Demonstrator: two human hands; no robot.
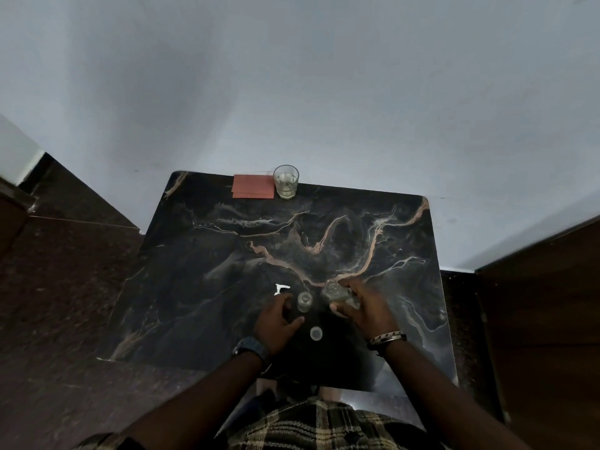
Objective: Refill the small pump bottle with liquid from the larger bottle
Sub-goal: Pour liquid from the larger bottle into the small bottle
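A small clear bottle (304, 301) stands open-necked on the dark marble table (227, 254), and my left hand (279, 323) wraps around its left side. My right hand (363, 308) grips the larger clear bottle (336, 292), which leans with its open mouth towards the small bottle. A white pump head (281, 289) lies on the table just beyond my left hand. A round clear cap (316, 333) rests on the table between my wrists.
A glass tumbler (286, 181) with pale liquid stands at the table's far edge, beside a reddish-pink folded card (253, 186). A white wall rises behind the table. Dark speckled floor lies left, and a brown wooden panel (545, 303) stands right.
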